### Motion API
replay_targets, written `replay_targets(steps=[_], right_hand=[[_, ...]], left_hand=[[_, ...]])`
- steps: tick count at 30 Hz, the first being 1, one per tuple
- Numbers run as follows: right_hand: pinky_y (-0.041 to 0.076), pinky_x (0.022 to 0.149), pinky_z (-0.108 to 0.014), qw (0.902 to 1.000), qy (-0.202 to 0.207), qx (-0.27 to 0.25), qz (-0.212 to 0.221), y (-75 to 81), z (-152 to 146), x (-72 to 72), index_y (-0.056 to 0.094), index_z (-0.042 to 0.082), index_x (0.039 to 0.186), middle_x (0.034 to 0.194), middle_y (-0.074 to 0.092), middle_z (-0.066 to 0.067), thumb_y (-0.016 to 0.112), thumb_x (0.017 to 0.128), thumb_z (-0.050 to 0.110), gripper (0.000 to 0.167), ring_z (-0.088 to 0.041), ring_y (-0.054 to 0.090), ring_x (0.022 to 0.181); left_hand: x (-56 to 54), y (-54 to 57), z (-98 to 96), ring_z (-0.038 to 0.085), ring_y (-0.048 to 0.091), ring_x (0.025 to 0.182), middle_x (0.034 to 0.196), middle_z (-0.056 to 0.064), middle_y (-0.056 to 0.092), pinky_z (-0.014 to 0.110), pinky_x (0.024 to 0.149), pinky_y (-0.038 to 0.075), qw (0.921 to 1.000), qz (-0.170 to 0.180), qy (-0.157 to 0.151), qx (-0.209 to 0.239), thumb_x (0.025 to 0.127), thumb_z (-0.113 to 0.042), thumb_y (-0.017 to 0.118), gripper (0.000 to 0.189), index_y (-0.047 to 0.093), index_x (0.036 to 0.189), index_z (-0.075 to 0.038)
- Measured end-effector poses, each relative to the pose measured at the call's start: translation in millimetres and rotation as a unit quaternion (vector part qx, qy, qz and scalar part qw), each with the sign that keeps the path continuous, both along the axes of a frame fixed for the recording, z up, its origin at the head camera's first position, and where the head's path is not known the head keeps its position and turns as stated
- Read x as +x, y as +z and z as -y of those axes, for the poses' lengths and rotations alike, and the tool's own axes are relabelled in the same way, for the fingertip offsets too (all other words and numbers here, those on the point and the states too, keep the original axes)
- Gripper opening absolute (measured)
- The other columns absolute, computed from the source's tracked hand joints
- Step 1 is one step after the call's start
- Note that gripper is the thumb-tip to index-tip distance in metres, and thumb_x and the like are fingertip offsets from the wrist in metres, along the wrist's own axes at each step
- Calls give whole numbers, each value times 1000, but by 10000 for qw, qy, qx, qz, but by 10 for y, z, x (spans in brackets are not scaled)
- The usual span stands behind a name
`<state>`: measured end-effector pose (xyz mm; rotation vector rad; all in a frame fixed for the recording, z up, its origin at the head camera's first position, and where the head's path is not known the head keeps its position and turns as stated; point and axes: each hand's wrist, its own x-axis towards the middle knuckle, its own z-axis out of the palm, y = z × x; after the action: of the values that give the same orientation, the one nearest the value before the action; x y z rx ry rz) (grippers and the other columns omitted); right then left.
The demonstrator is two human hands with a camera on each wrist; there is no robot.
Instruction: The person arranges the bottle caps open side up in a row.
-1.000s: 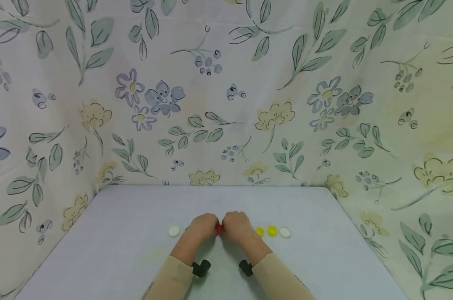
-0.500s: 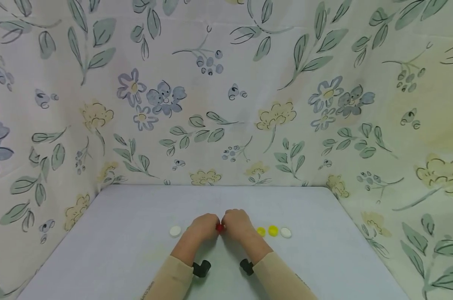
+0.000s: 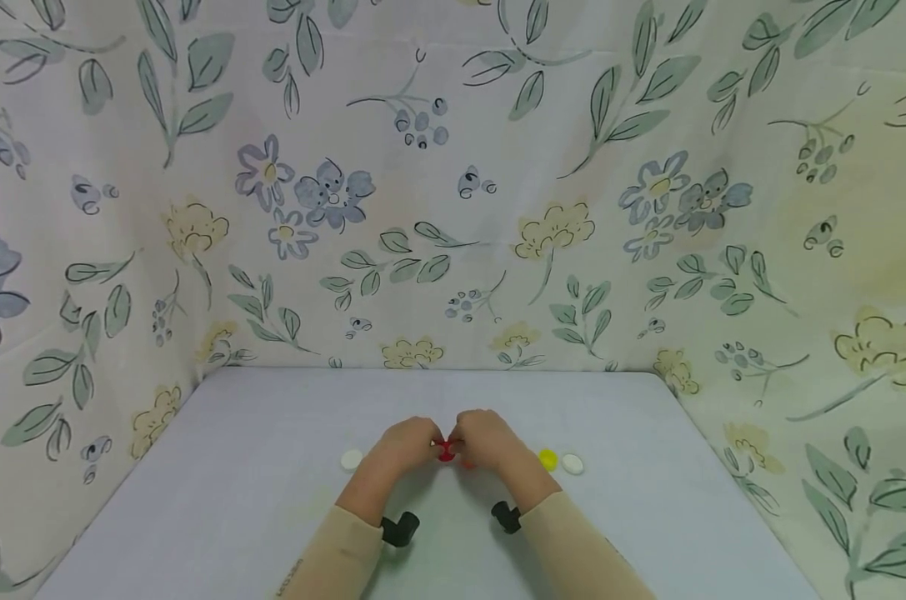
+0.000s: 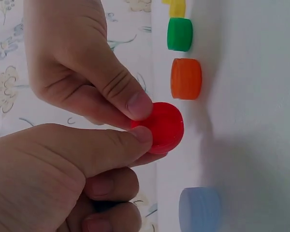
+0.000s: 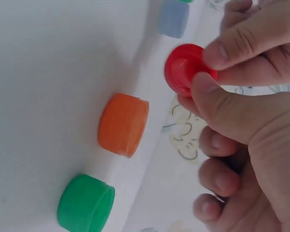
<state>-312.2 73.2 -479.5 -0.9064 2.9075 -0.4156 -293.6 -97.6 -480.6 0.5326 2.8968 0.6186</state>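
Between both hands, a red bottle cap (image 4: 168,127) is pinched by thumbs and fingers, its hollow inside showing in the left wrist view. My left hand (image 3: 405,444) grips one side of it and my right hand (image 3: 490,439) the other, thumbs close together. In the head view the red cap shows as a small patch in the gap between the hands. Just beyond it on the white table are an orange cap (image 5: 123,125) and a green cap (image 5: 85,204). A pale blue cap (image 4: 199,210) stands nearest the left hand.
A row of caps runs across the white table (image 3: 272,408). At its left is a white cap (image 3: 351,460), at its right a yellow cap (image 3: 548,459) and another white cap (image 3: 573,463). Floral cloth (image 3: 453,208) hangs behind.
Both hands have lifted a little and shifted right with the red cap, the right hand more. An orange cap now shows beneath the right hand, which covers one of the yellow caps.
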Motion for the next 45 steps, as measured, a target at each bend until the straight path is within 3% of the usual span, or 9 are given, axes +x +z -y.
replay_targets(steps=[3,5,13,20,30,40,45], right_hand=[[49,67,-24,9987,-169,-62,483,-4,9,-6,82,9,99,81,67,7,78,91,10,9,-13,55,69],[51,70,-26,9986,-149,-6,507,-25,21,-4,82,9,98,83,68,6,78,90,10,8,-13,55,70],[52,76,-28,9994,-178,125,272,-90,55,23,83,10,96,85,71,6,78,91,12,7,-11,55,72],[53,79,-31,9990,-278,350,65,-84,63,30,83,10,96,88,74,3,76,92,13,8,-12,59,74],[50,73,-30,9981,-381,361,-308,-189,60,30,83,11,92,85,73,3,74,92,11,10,-12,54,69],[51,74,-30,9969,-369,377,-588,-206,71,32,84,12,92,86,72,1,75,92,12,9,-13,58,72],[49,72,-30,9968,-372,294,-646,-163,79,47,84,12,93,83,70,1,75,93,15,9,-12,56,70]], left_hand=[[15,4,-10,13,57,72,83,-2,70,37,75,53,9999,149,-22,83,91,-8,72,7,79,93,-5],[31,1,-16,13,55,71,81,-1,69,36,74,52,9998,170,-33,85,91,-6,72,7,79,90,-5],[52,-61,-23,15,59,75,83,-1,71,38,77,53,10000,17,29,-52,91,-6,69,10,79,89,-6],[11,-147,-31,22,67,87,90,3,73,43,85,55,9994,-51,294,-197,94,-9,69,10,78,96,-5],[1,-220,-39,21,66,82,87,3,71,43,81,56,9988,-273,328,-245,95,-10,70,9,77,95,-6],[20,-233,-38,19,65,79,84,1,71,41,77,56,9973,-514,346,-386,94,-12,71,9,78,92,-7],[36,-189,-35,22,68,83,88,3,73,41,78,56,9955,-748,372,-439,93,-13,71,10,79,94,-7]])
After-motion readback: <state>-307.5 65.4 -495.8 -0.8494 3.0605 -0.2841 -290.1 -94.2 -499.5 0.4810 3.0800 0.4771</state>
